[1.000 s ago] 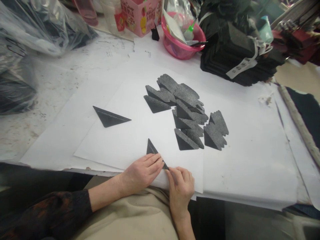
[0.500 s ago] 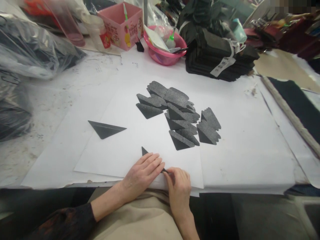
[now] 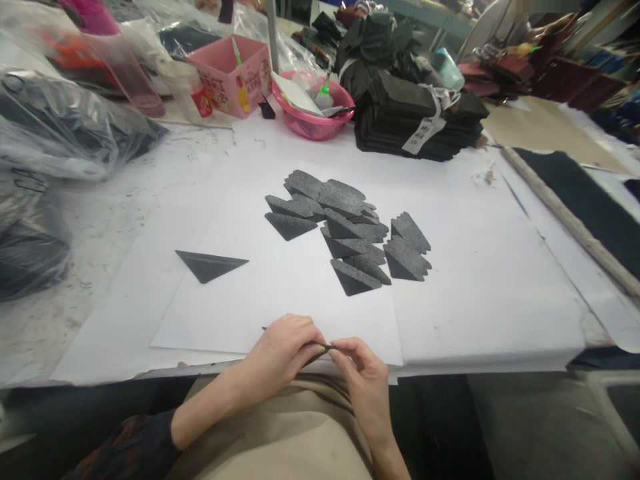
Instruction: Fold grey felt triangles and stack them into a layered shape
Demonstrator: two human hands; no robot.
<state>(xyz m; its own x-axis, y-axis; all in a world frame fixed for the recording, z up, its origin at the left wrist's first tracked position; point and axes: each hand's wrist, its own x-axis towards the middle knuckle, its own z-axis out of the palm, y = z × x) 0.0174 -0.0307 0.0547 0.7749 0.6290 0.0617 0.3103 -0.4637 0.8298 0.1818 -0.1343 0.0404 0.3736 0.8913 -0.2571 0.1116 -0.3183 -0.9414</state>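
Observation:
Both hands are at the near edge of the white paper (image 3: 200, 327). My left hand (image 3: 287, 350) is closed round a dark piece (image 3: 316, 357), most of it hidden under the fingers; one tip pokes out at the left. With thumb and forefinger my right hand (image 3: 363, 370) pinches the right end of the same piece. Farther left a dark folded triangle (image 3: 210, 267) lies alone on the paper. Beyond the hands, several dark grey pieces (image 3: 350, 230) lie overlapped in a spread-out pile, with a smaller group (image 3: 406, 250) to its right.
At the back stand a pink box (image 3: 230, 80), a pink bowl (image 3: 317, 123) with things in it and a tied black stack (image 3: 400, 113). Plastic-wrapped bundles (image 3: 65, 127) lie at the left. A dark cloth (image 3: 575, 207) is at the right.
My left hand has gone from lying flat over the dark piece to gripping it with the thumb. The piece is now nearer the table's edge, and the view has shifted slightly.

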